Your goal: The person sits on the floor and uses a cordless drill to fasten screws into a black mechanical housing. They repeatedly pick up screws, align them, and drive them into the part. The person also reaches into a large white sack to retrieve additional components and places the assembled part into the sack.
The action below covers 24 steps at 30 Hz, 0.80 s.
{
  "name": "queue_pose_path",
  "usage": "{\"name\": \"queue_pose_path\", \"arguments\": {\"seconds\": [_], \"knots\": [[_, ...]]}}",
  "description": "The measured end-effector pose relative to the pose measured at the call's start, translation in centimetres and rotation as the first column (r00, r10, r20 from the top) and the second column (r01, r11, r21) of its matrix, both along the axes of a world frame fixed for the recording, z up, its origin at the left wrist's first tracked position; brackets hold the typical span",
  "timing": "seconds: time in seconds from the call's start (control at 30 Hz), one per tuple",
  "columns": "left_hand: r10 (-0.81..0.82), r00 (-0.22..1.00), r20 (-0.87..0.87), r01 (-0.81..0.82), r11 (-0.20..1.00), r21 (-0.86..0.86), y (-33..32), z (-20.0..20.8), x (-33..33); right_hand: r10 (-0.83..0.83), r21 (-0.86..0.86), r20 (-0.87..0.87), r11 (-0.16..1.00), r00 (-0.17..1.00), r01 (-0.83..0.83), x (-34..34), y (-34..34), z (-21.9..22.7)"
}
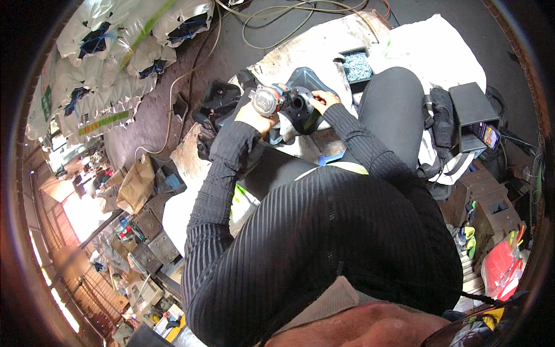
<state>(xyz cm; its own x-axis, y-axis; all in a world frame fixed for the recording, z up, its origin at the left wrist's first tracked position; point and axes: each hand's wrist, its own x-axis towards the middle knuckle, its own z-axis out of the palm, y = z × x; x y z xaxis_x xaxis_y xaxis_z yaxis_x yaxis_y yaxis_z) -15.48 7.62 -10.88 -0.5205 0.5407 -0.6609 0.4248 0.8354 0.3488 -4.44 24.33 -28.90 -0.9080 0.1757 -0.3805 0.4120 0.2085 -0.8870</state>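
A power driver (266,102) with a round grey end and red trim is in my left hand (258,120), its fingers wrapped round the body. Right of the driver stands a dark moulded plastic part (307,118) with a round hole, tilted between my legs. My right hand (325,102) is closed, fingertips pinched together at the right edge of that part. What the fingertips hold, if anything, is too small to make out. The driver's front end lies close to the part; whether it touches cannot be seen.
A black tray of small silvery-blue pieces, seemingly screws (357,66), sits beyond my right knee. More dark plastic parts (221,95) lie left of my hands. White bags (127,52) are stacked far left. Hoses (277,11) cross the floor. A phone (490,136) stands in a black box at right.
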Motion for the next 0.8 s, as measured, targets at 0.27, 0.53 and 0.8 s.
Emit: {"name": "queue_pose_path", "arguments": {"seconds": [0.27,0.53,0.8], "knots": [[0.141,0.989,-0.043,-0.137,0.986,0.093,3.2,4.4,2.5,0.046,0.063,-0.028,0.997,0.999,-0.045,0.4,0.1,-0.1],[0.172,0.912,-0.372,0.023,0.884,0.466,0.1,4.6,4.7,0.080,0.302,-0.154,0.953,0.985,-0.030,-0.4,0.3,0.3],[0.617,0.530,0.581,-0.836,0.495,0.237,-10.6,8.6,12.6,-0.416,0.569,0.053,0.759,0.908,0.315,-7.7,8.6,-4.4]]}}
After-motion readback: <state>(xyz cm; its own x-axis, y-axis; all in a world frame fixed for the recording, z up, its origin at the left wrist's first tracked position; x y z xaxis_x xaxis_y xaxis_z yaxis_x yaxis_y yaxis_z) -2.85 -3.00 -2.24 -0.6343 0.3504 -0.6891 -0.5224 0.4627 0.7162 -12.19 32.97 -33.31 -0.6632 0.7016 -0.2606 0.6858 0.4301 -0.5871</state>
